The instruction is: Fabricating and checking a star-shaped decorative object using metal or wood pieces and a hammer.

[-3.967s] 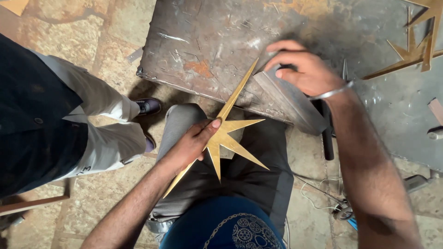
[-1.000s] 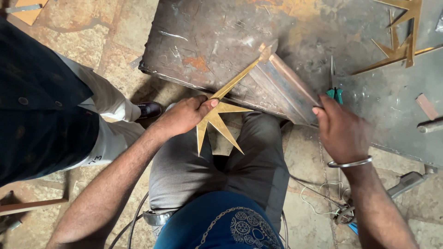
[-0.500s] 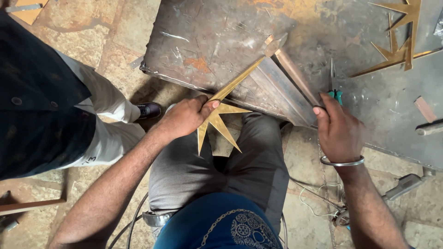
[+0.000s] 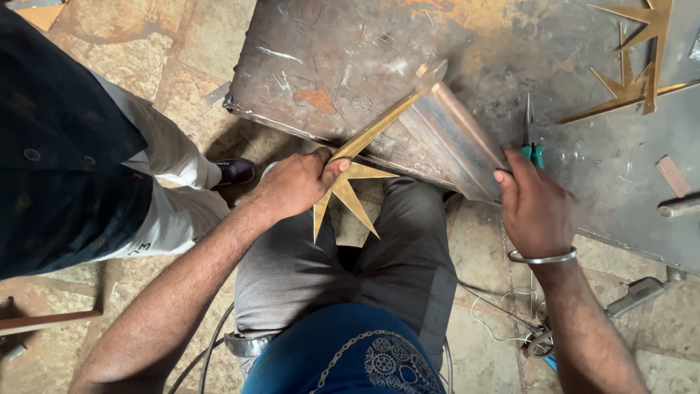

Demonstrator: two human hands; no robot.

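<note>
Rusty steel plate (image 4: 350, 66) carried the work: my left hand (image 4: 295, 186) gripped a brass star (image 4: 350, 182) at its near edge, while my right hand (image 4: 536, 211) closed on green-handled pliers (image 4: 531, 135).

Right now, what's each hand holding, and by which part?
The left hand grips the brass star piece at its centre, where the points meet. The right hand touches the green-handled pliers at the handles; whether it holds them cannot be told.

head camera, steep downward view, close over lap

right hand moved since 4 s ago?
Yes. The right hand has come off the far end of the angled metal bar to its near end, beside the green-handled pliers.
</note>
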